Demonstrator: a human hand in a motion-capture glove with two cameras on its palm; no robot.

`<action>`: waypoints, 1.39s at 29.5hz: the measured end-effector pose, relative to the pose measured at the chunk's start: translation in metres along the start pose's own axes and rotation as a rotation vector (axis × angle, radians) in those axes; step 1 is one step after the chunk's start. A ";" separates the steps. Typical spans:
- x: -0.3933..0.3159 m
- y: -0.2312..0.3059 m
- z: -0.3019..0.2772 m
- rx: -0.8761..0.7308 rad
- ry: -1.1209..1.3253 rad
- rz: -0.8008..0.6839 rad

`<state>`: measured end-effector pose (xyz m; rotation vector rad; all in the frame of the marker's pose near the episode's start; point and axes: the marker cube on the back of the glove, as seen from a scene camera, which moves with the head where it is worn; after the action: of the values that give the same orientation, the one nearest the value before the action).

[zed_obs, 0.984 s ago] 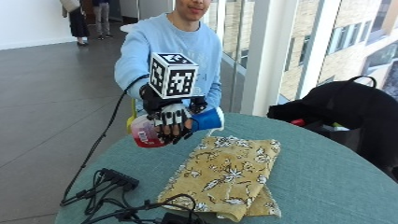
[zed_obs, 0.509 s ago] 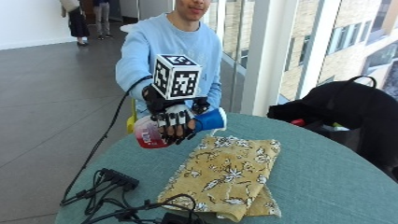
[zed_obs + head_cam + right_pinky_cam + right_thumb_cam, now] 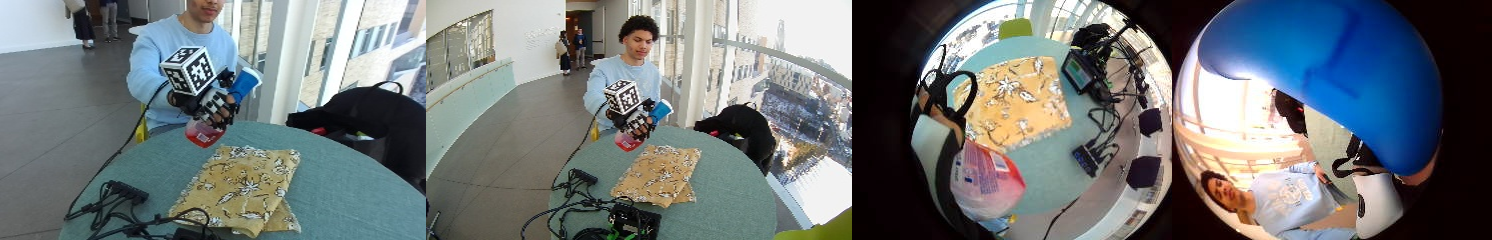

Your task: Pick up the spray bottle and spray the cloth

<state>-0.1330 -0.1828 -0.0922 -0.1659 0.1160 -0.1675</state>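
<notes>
A spray bottle (image 3: 203,134) with a pink-red body and a blue spray head (image 3: 244,83) hangs tilted in the air above the table's near-left edge. My gloved right hand (image 3: 212,105) grips its neck, fingers curled round it. The yellow floral cloth (image 3: 241,186) lies folded flat on the teal table (image 3: 346,190), below and to the right of the bottle. The little finger side palm view shows the bottle's pink body (image 3: 986,180) close by and the cloth (image 3: 1014,102) spread beneath. The blue head (image 3: 1332,75) fills the thumb side palm view.
A black bag (image 3: 373,120) sits at the table's far right. Black cables and a power strip (image 3: 123,192) lie at the front left, with a device (image 3: 634,221) at the front edge. A yellow chair (image 3: 141,131) stands behind the table.
My hand has lifted the bottle higher and swung it upright-ward, the blue head now up by my chest and the red body hanging below over the table edge.
</notes>
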 end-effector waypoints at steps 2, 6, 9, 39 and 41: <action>-0.024 -0.002 0.008 0.031 -0.139 -0.055; -0.072 -0.009 0.032 0.077 -0.411 -0.146; -0.103 -0.017 0.058 0.083 -0.555 -0.187; -0.192 -0.036 0.212 0.039 -0.700 -0.287; -0.189 -0.031 0.206 0.043 -0.702 -0.295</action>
<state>-0.2968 -0.1484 0.1346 -0.1906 -0.6140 -0.3957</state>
